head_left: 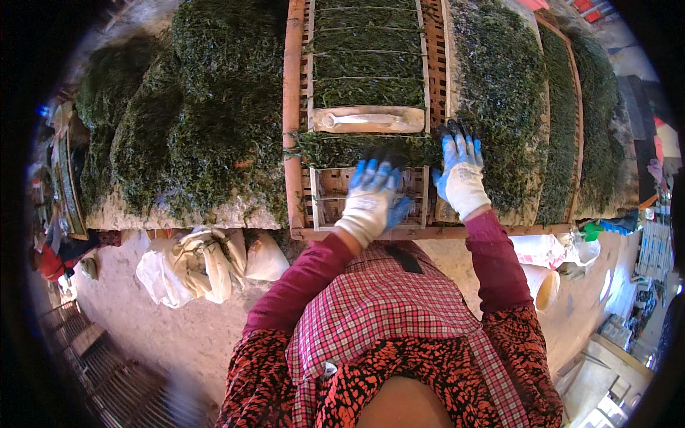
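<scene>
My left hand point(372, 198), in a white glove with blue and black fingers, lies with fingers stretched out on a band of dark green stringy seaweed-like strands point(328, 151). This band crosses a slatted wooden frame point(314, 192) just before me. At the frame's right edge is my right hand point(462, 171), gloved alike, its fingers spread near the strands' right end. Beyond the band lies a pale wooden board with a handle point(368, 120). Farther off, thin cross strips divide more green strands point(367, 64) in the same frame. Both palms face down, so their undersides are hidden.
Large heaps of green strands point(200, 121) cover the table at left. More strands point(499, 93) fill the right side, beside another wooden-edged section point(560, 121). Under the table's near edge sit white sacks point(185, 264) at left and a white container point(546, 289) at right.
</scene>
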A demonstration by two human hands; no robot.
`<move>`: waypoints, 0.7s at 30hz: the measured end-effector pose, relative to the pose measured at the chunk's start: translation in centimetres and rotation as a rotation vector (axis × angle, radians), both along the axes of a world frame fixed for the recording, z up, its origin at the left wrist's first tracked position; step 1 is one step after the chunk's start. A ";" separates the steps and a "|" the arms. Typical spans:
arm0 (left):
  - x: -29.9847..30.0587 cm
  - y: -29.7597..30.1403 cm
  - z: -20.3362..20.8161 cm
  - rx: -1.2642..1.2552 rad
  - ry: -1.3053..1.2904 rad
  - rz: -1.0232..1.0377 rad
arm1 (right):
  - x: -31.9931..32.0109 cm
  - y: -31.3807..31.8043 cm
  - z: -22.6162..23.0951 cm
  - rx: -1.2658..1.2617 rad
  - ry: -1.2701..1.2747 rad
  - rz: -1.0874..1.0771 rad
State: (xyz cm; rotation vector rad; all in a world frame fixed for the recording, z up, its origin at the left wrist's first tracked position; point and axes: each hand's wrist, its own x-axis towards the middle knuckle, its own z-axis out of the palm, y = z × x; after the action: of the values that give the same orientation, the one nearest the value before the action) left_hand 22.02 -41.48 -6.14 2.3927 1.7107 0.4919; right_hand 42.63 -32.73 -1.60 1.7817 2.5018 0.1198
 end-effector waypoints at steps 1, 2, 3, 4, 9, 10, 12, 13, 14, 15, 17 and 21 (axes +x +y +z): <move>1.1 0.7 -0.5 -0.036 0.012 -0.030 | -0.7 0.3 0.6 -0.042 -0.008 -0.018; 2.2 1.6 -0.6 -0.066 0.024 -0.062 | -1.5 0.6 1.3 -0.079 -0.016 -0.038; 2.9 2.2 -0.7 -0.165 -0.005 -0.063 | -1.6 0.7 0.7 0.009 0.046 -0.013; 3.4 2.6 -0.4 -0.187 0.043 -0.062 | -2.1 1.0 0.9 0.052 0.049 0.023; 4.5 4.3 -1.7 -0.545 -0.146 0.015 | -8.0 0.7 1.7 -0.076 -0.074 0.082; 4.9 4.4 -2.3 -0.624 -0.284 0.045 | -9.2 0.0 0.2 0.079 -0.010 0.236; 5.5 4.3 -5.2 -0.671 -0.530 0.104 | -12.4 -0.3 0.4 0.060 0.104 0.482; 5.4 3.7 -7.8 -0.644 -0.634 0.142 | -12.7 -0.9 0.7 0.136 0.166 0.522; 5.3 3.3 -10.4 -0.609 -0.742 0.177 | -13.1 -1.3 1.3 0.214 0.222 0.561; 5.5 2.9 -12.3 -0.578 -0.855 0.204 | -12.5 -1.1 2.2 0.085 0.216 0.470; 3.9 3.6 -3.9 -0.379 0.154 0.003 | -9.4 -0.1 1.2 -0.012 0.353 0.334; -1.7 0.3 1.4 0.164 -0.170 0.118 | -6.6 0.8 -0.5 -0.006 0.470 0.271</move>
State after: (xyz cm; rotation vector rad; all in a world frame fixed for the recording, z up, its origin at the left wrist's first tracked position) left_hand 20.31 -41.17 -4.72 2.2859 1.8063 0.8577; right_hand 36.01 -31.97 -2.14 1.6067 3.0487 -0.3317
